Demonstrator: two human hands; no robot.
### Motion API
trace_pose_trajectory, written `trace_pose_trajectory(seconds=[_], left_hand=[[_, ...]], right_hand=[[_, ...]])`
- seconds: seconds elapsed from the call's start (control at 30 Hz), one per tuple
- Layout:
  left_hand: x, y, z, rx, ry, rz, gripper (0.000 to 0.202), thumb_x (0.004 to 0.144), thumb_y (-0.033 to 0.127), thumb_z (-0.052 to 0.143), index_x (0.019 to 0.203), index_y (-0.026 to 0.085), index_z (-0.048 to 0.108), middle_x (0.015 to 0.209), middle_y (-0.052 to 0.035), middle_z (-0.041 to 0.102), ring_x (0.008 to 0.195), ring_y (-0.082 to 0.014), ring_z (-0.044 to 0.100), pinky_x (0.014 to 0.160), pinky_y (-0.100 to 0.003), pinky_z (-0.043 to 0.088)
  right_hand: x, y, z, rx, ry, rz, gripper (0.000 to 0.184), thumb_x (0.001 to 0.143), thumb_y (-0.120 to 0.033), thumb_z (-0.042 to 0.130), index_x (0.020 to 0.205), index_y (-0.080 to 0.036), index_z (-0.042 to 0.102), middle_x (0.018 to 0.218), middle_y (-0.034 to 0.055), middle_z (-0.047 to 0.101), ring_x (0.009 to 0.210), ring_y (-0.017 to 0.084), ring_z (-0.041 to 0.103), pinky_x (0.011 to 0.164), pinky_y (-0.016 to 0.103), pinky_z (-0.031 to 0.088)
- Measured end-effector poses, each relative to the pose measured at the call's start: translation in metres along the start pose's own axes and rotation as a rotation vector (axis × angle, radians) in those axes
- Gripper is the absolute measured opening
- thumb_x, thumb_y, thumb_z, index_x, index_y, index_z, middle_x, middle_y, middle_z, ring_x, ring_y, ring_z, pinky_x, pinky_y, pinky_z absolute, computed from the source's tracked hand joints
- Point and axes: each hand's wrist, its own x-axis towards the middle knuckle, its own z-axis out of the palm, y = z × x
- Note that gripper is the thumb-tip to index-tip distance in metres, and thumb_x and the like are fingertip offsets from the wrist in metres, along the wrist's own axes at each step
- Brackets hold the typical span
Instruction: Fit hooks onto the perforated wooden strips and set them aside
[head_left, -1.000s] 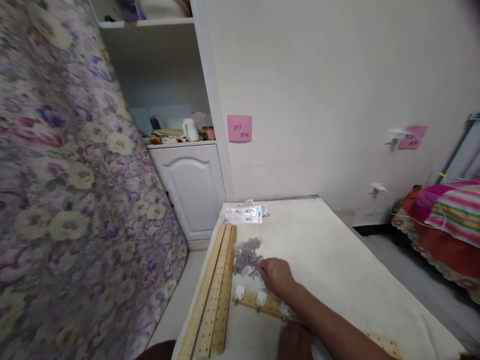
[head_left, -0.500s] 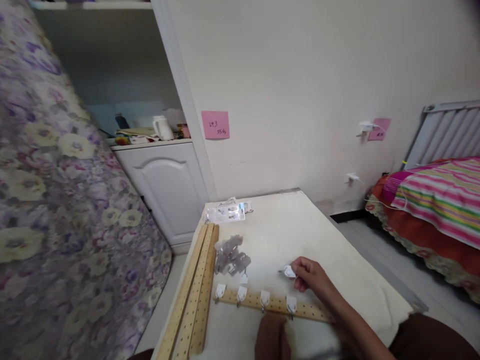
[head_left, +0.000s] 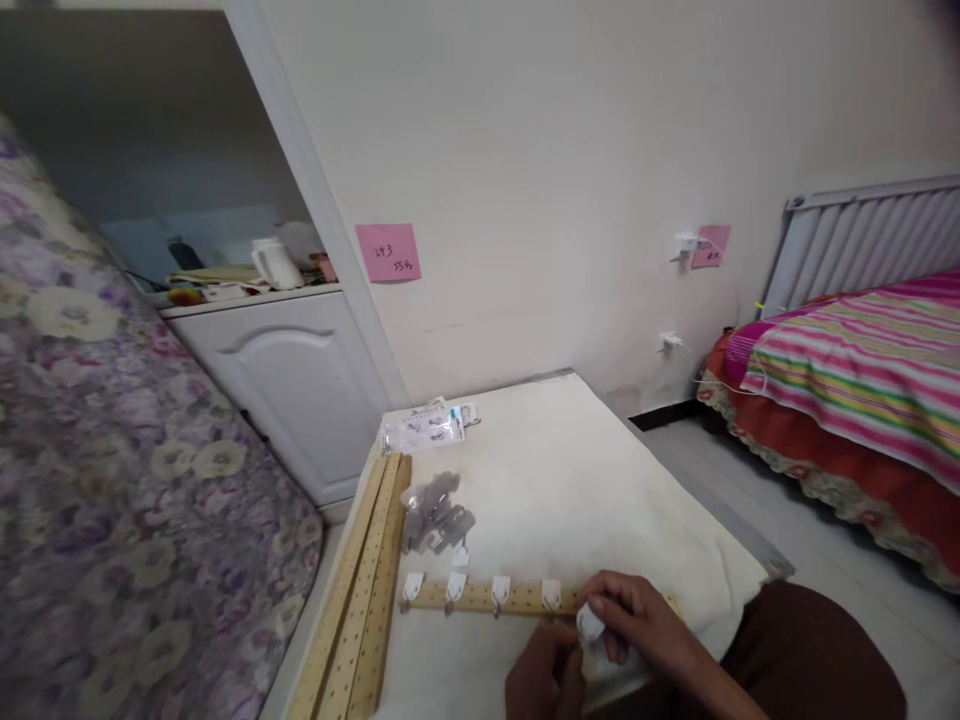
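My right hand (head_left: 634, 625) pinches a small white adhesive hook (head_left: 590, 623) between thumb and fingers, over the right part of a perforated wooden strip (head_left: 517, 600). Just left of that hook is my left hand (head_left: 545, 672), its fingers curled together and close to the hook's lower edge. Whatever those fingers grip, if anything, is hidden. Several white hooks sit along the strip, among them one (head_left: 551, 594) close to my hands. Behind the strip lies a loose white hook (head_left: 460, 553), beside a heap of greyish clear pieces (head_left: 437, 513).
Long perforated wooden strips (head_left: 369, 590) lie along the table's left side. Clear plastic packaging (head_left: 424, 428) rests at the back left corner of the table (head_left: 555, 460). A floral curtain (head_left: 150, 480) hangs left, and a bed (head_left: 847, 350) stands right.
My right hand has brought the white hook down and toward me, from behind the strip to my left hand. Both hands are now together. The view has turned slightly right.
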Motion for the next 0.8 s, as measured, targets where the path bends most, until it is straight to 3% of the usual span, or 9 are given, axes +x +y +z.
trace_pose_trajectory(seconds=[0.17,0.33,0.6,0.8], left_hand=[[-0.001,0.007,0.005,-0.058,-0.021,-0.092,0.021,0.083,0.036,0.05,0.078,0.02,0.062,0.054,0.0041,0.058,0.05,-0.0112,0.051,0.054,-0.02,0.042],[-0.006,0.002,0.015,-0.015,-0.029,-0.088,0.015,0.082,0.028,0.049,0.08,0.02,0.061,0.06,0.0034,0.059,0.053,-0.0115,0.052,0.056,-0.021,0.042],[-0.018,-0.022,0.032,0.239,-0.148,0.029,0.019,0.076,0.011,0.045,0.081,0.02,0.061,0.07,-0.0013,0.063,0.064,-0.0143,0.058,0.063,-0.024,0.046],[-0.018,-0.029,0.036,0.419,-0.09,0.259,0.034,0.073,0.005,0.038,0.094,0.02,0.06,0.08,-0.0055,0.064,0.076,-0.019,0.06,0.068,-0.029,0.048]], right_hand=[[-0.005,0.002,-0.004,0.05,-0.015,-0.024,0.037,0.079,-0.052,0.063,0.089,-0.016,0.062,0.062,-0.0016,0.061,0.05,0.01,0.054,0.052,0.023,0.042],[-0.003,0.004,-0.01,0.042,0.0,-0.019,0.026,0.077,-0.04,0.066,0.089,-0.018,0.058,0.065,-0.0028,0.061,0.053,0.01,0.052,0.054,0.023,0.039],[0.018,0.003,-0.049,-0.301,0.016,-0.018,0.011,0.078,-0.025,0.057,0.081,-0.016,0.063,0.062,-0.003,0.057,0.057,0.011,0.048,0.055,0.023,0.033],[0.032,0.007,-0.05,-0.376,-0.037,-0.015,0.012,0.075,-0.019,0.054,0.078,-0.017,0.065,0.064,-0.0026,0.058,0.06,0.012,0.049,0.057,0.023,0.034]])
